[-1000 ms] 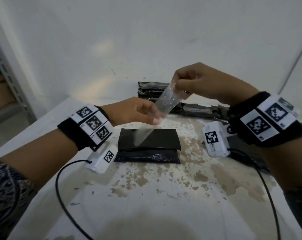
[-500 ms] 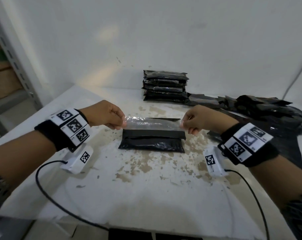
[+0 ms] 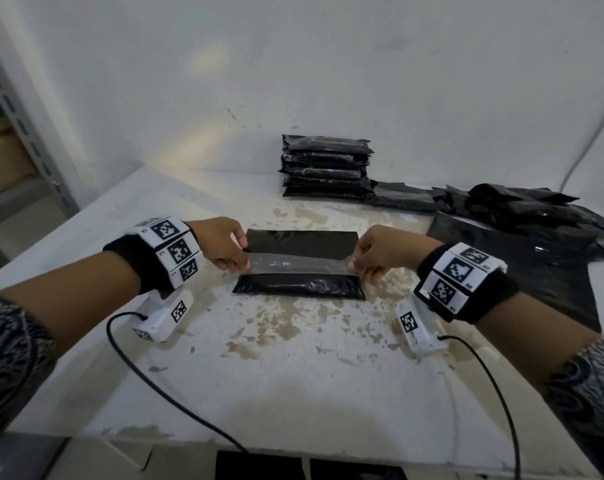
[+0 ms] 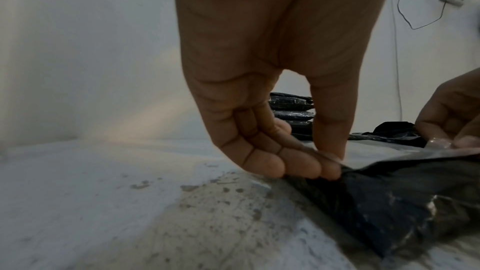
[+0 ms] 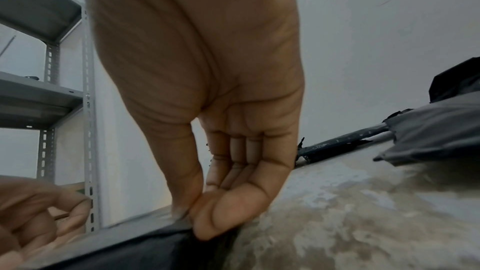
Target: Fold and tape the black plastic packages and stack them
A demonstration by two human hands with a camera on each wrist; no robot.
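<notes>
A folded black plastic package (image 3: 300,287) lies flat at the middle of the white table (image 3: 293,382). A strip of clear tape (image 3: 298,264) stretches across it from side to side, over the fold. My left hand (image 3: 240,263) pinches the tape's left end between thumb and fingers (image 4: 298,166) at the package's left edge (image 4: 389,192). My right hand (image 3: 357,266) pinches the right end the same way, fingertips (image 5: 207,219) at the package's right edge (image 5: 145,247). A neat stack of taped black packages (image 3: 326,166) stands at the back by the wall.
A loose heap of black plastic bags (image 3: 522,216) covers the table's right side, one large sheet (image 3: 522,271) reaching toward my right wrist. A grey metal shelf rack (image 5: 49,98) stands to the left. Sensor cables (image 3: 162,386) trail over the front edge.
The tape was held up slanted in the air; both hands pulled it level, then lowered it toward me onto the package. The hands now sit at the package's two ends.
</notes>
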